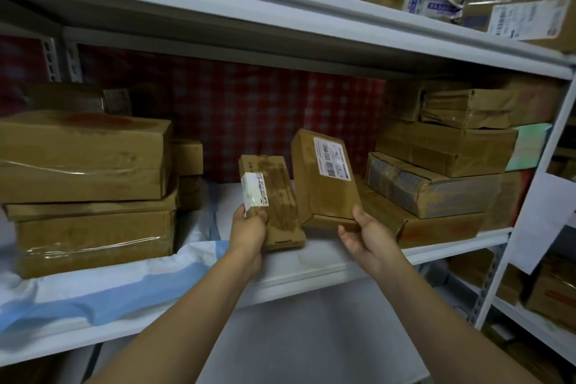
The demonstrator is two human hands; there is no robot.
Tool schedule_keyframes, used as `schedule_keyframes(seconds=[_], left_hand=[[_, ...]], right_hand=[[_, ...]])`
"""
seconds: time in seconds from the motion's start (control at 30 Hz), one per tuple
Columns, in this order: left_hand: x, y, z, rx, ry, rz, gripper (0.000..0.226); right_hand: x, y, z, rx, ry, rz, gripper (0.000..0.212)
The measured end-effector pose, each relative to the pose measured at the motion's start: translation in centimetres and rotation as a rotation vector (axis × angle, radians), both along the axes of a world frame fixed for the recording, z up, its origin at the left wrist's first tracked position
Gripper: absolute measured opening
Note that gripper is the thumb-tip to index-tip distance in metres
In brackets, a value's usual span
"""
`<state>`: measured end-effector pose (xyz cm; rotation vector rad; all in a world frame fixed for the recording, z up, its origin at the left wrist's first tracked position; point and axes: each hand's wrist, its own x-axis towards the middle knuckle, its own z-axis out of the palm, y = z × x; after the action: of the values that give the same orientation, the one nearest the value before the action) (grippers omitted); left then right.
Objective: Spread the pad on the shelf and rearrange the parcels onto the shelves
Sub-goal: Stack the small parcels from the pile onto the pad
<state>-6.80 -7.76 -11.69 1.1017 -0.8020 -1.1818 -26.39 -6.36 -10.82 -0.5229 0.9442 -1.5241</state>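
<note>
My left hand (249, 232) grips the near end of a small flat brown parcel (277, 196) with a white label. That parcel hangs just above the middle shelf (311, 265). My right hand (363, 235) holds the lower edge of a second brown parcel (324, 181), tilted upright, its white shipping label facing me. Both parcels sit in the gap between two stacks. A white and blue pad (103, 287) lies crumpled over the left part of the shelf, under the left stack.
Large taped boxes (87, 187) are stacked at the left, and several brown parcels (436, 171) pile up at the right. A red checked cloth (249, 115) hangs behind. The upper shelf (280, 19) carries more boxes. A second rack (536, 299) stands at the right.
</note>
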Motion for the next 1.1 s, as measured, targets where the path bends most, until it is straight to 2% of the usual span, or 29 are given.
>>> schedule_keyframes(seconds=[0.2, 0.47, 0.57, 0.7, 0.8, 0.9, 1.0, 1.1], left_hand=[[0.0, 0.6, 1.8, -0.101, 0.031, -0.015, 0.036], [0.7, 1.9, 4.1, -0.207, 0.014, 0.005, 0.039], [1.0, 2.2, 5.0, -0.219, 0.018, -0.009, 0.039], [1.7, 2.9, 7.0, -0.303, -0.053, -0.04, 0.039], [2.5, 3.2, 9.3, -0.383, -0.158, 0.017, 0.056], [3.8, 3.9, 12.2, -0.433, -0.241, 0.15, 0.082], [5.8, 5.1, 14.6, -0.488, -0.319, 0.242, 0.085], [8.2, 6.1, 16.6, -0.51, -0.369, 0.28, 0.087]], right_hand=[[3.0, 0.1, 1.4, -0.146, 0.003, 0.143, 0.03], [5.5, -0.5, 2.8, -0.188, 0.012, 0.264, 0.032], [5.8, -0.6, 3.4, -0.198, -0.062, 0.378, 0.038], [6.3, -0.8, 4.7, -0.221, -0.126, 0.364, 0.035], [7.0, -1.1, 6.2, -0.221, -0.177, 0.342, 0.041], [7.7, -1.4, 7.9, -0.219, -0.133, 0.335, 0.04], [8.8, -1.6, 9.5, -0.207, -0.095, 0.363, 0.038], [9.9, -2.0, 11.2, -0.219, -0.015, 0.399, 0.046]])
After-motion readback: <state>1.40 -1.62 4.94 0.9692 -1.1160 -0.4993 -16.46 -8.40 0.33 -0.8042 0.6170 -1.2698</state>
